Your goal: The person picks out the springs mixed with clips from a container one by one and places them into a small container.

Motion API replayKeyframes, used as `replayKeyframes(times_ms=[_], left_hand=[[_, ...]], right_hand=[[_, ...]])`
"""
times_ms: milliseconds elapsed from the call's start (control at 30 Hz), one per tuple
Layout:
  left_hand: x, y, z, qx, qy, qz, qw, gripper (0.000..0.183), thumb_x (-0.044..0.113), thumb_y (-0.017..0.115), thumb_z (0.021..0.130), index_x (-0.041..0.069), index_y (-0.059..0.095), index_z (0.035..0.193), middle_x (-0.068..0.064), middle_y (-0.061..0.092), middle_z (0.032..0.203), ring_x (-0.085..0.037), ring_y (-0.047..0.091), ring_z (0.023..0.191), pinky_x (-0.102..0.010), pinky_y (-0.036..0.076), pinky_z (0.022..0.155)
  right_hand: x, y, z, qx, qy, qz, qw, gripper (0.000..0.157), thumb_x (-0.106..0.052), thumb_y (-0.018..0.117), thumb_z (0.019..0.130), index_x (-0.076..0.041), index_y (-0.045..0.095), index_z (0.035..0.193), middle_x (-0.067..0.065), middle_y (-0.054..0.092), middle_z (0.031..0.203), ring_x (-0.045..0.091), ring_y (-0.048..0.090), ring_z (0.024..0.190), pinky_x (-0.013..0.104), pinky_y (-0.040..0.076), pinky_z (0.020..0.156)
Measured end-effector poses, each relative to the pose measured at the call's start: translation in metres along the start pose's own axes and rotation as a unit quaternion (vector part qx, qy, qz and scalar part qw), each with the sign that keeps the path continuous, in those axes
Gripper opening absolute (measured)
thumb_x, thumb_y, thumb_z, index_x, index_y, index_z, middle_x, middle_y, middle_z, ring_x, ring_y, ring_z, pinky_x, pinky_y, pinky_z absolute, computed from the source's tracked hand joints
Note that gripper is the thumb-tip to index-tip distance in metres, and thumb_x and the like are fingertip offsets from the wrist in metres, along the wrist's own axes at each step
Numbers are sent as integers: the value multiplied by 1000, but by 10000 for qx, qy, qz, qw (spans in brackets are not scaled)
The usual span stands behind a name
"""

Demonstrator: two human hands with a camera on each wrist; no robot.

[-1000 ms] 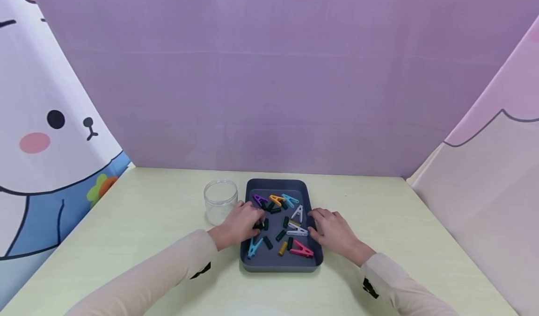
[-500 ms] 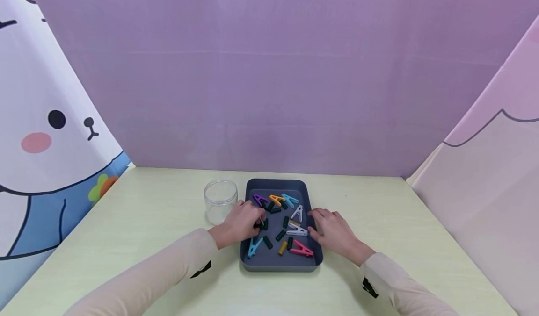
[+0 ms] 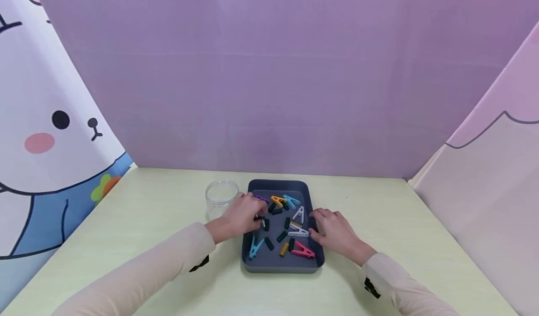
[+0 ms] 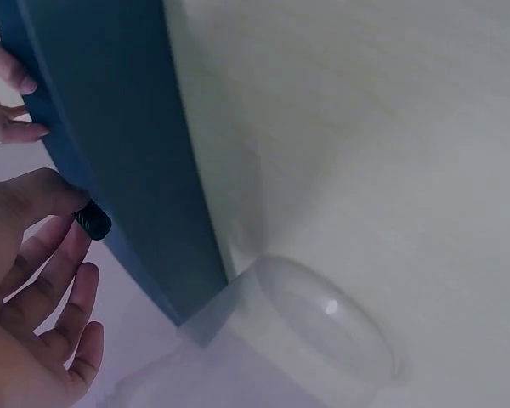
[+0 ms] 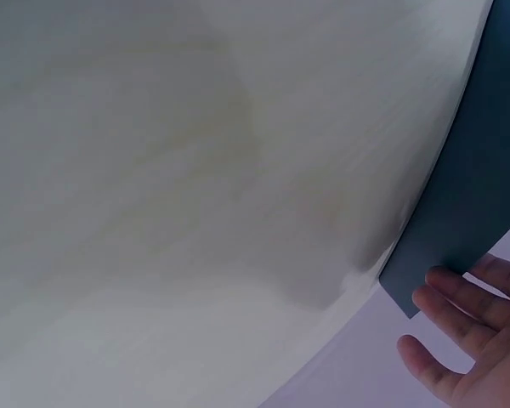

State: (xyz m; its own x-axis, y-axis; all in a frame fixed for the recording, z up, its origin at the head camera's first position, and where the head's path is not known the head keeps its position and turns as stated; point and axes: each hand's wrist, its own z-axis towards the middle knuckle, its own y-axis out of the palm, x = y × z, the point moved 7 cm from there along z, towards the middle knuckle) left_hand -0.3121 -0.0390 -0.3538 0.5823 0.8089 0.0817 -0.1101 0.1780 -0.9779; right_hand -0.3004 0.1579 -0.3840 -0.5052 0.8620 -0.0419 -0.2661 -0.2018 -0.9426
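Note:
My left hand (image 3: pixel 244 215) is over the left rim of the grey tray (image 3: pixel 282 265), pinching a small dark cylinder (image 4: pixel 93 221) between thumb and fingertips. Fine stripes run round this cylinder in the left wrist view; the other fingers curl loosely below it. On the tray's right side, my right hand (image 3: pixel 337 234) rests its fingers at the rim, loosely extended in the right wrist view. Inside the tray lie several plastic clips, among them a red clip (image 3: pixel 303 249), a light blue clip (image 3: pixel 255 248) and an orange clip (image 3: pixel 278 200), mixed with small dark green cylinders (image 3: pixel 282 236).
A clear round jar (image 3: pixel 221 193) without a lid stands left of the tray, partly behind my left hand. A gold cylinder (image 3: pixel 284 249) lies near the tray's front. Pale table (image 3: pixel 177 190) surrounds the tray, with a purple backdrop (image 3: pixel 269 82) behind.
My left hand has risen slightly and shifted up the tray, the small dark cylinder now showing at its fingertips. The right hand stays at the tray's right rim.

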Motion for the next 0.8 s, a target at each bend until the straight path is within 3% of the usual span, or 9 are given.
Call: replayKeyframes(times_ms=[367,800], left_hand=[[-6,-32,-1,410,28,-161,9990,18,19,72,74,17,69,91,7,68,89,-15,53,83,-35,39,75],[-31,-60,-3,928,-221,-310,9950,19,14,72,72,15,69,90,4,69,85,-18,56,87,-45,41,84]], right_hand=[[3,2,0,32,-100,15,9999,38,-34,64,79,-7,63,106,6,63,109,22,59,101,44,46,82],[2,2,0,92,-171,-3,9998,38,-34,64,79,-8,63,106,6,63,109,22,59,101,44,46,82]])
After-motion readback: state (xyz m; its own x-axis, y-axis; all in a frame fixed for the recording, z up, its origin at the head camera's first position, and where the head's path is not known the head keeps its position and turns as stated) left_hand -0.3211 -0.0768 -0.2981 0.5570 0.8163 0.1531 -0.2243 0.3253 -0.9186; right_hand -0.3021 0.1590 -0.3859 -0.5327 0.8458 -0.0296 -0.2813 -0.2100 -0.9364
